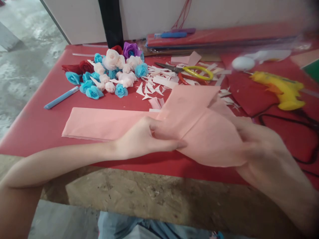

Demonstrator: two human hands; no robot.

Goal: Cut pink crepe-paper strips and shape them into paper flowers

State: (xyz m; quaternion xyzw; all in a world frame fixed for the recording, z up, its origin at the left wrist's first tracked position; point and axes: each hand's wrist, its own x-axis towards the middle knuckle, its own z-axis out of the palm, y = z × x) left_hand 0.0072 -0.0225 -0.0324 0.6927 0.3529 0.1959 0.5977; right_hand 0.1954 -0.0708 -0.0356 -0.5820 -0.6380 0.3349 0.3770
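Note:
A long strip of pink crepe paper [104,122] lies across the red table [35,122] and is folded over at its right end. My left hand [147,139] pinches the fold near the middle, fingers closed on the paper. My right hand [256,146] grips the paper's right edge, slightly blurred, with part of the fingers hidden behind the sheet. Both hands hold the folded part a little above the table's front edge.
A pile of paper roses [109,73] in blue, white, red and purple sits at the back left. Pink paper scraps [154,88], yellow-handled scissors [189,71], a yellow glue gun [284,89] with black cord, and a blue pen [61,98] lie around.

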